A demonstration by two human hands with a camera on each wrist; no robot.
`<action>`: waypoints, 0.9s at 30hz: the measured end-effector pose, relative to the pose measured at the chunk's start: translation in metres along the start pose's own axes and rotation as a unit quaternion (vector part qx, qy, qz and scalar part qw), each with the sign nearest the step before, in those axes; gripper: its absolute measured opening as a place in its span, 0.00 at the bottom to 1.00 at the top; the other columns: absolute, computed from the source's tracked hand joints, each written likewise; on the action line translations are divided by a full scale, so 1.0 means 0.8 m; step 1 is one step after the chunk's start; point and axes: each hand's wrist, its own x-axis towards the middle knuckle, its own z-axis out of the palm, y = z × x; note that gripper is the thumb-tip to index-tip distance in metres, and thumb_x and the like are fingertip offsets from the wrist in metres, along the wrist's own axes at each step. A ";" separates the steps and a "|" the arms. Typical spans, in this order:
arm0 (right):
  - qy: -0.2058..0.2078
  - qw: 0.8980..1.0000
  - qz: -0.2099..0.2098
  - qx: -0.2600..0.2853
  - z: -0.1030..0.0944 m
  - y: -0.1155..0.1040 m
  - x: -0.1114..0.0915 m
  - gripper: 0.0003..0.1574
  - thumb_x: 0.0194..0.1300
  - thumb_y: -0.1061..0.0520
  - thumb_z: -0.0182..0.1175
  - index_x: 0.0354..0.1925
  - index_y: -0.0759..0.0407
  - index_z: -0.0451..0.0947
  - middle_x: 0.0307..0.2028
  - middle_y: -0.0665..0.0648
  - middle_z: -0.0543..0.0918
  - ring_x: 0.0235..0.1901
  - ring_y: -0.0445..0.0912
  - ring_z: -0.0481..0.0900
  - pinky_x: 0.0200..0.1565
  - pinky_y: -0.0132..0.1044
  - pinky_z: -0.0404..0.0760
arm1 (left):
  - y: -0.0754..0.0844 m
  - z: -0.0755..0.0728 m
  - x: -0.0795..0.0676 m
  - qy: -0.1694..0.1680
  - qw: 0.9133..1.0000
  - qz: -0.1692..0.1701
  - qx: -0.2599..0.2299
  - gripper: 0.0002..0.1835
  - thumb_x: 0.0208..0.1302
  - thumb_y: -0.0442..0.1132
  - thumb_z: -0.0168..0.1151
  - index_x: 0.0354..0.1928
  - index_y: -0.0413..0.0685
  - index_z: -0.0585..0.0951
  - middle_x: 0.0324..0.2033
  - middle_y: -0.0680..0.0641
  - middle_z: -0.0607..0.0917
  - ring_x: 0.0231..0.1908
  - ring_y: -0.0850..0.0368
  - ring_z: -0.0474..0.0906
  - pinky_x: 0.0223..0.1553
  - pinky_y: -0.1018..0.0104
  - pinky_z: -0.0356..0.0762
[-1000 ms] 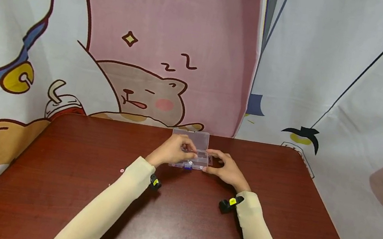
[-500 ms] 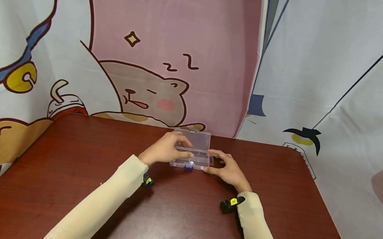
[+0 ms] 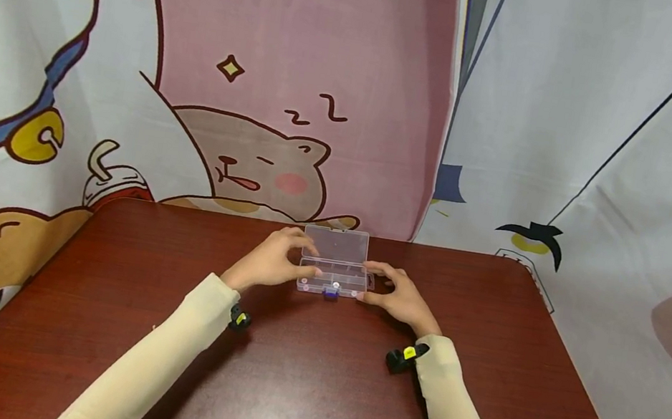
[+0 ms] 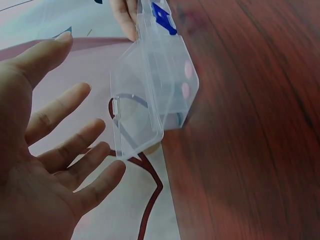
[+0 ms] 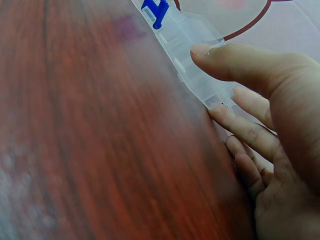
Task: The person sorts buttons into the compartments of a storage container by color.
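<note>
A clear plastic compartment box [image 3: 351, 281] lies near the table's far edge, its lid [image 3: 335, 244] standing raised at the back and a blue latch [image 3: 330, 295] on its front. Small pinkish round pieces [image 4: 188, 69] show through its end wall in the left wrist view. My right hand [image 3: 403, 303] holds the box by its right end, thumb [image 5: 220, 60] at the front corner and fingers along the side. Just left of the box is my left hand [image 3: 270, 258], fingers spread and nothing between them. Whether it touches the box is hard to tell in the head view.
The brown wooden table [image 3: 308, 394] extends toward me on all near sides of the box. Beside my left sleeve lies a tiny pale speck [image 3: 154, 327]. A printed cloth [image 3: 327, 92] hangs directly behind the table. Each wrist carries a small black camera [image 3: 398, 360].
My left hand has drawn back leftward from over the box, and its fingers have spread from a pinch. The right hand stays at the box's right end; the box looks unmoved.
</note>
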 end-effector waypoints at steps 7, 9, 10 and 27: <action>0.002 1.000 -0.006 0.000 0.000 0.001 0.000 0.43 0.52 0.36 0.78 0.66 0.34 0.75 0.64 0.50 0.77 0.65 0.52 0.68 0.68 0.56 0.68 | -0.012 -0.012 -0.015 0.010 1.000 -0.006 -0.016 0.22 0.60 0.55 0.75 0.51 0.49 0.88 0.66 0.40 0.78 0.73 0.39 0.64 0.72 0.36 0.61; 0.002 1.000 -0.005 -0.001 0.000 0.001 -0.001 0.43 0.52 0.36 0.78 0.65 0.34 0.75 0.64 0.50 0.77 0.65 0.52 0.68 0.68 0.56 0.68 | -0.015 -0.015 -0.020 0.017 1.000 -0.007 -0.015 0.23 0.59 0.54 0.76 0.51 0.48 0.88 0.67 0.40 0.77 0.74 0.39 0.62 0.72 0.35 0.60; 0.002 1.000 -0.005 -0.002 0.000 0.001 0.000 0.43 0.52 0.36 0.78 0.66 0.34 0.75 0.64 0.50 0.77 0.65 0.52 0.68 0.68 0.56 0.68 | -0.017 -0.017 -0.023 0.021 1.000 -0.008 -0.015 0.23 0.59 0.53 0.76 0.51 0.47 0.88 0.68 0.41 0.77 0.75 0.40 0.60 0.73 0.35 0.58; 0.003 1.000 -0.004 -0.008 0.000 -0.001 0.000 0.44 0.53 0.37 0.78 0.66 0.35 0.75 0.64 0.49 0.78 0.65 0.51 0.68 0.68 0.55 0.68 | -0.053 -0.047 -0.072 0.009 0.998 -0.062 -0.019 0.24 0.56 0.56 0.77 0.55 0.60 0.86 0.74 0.44 0.68 0.81 0.39 0.43 0.72 0.27 0.53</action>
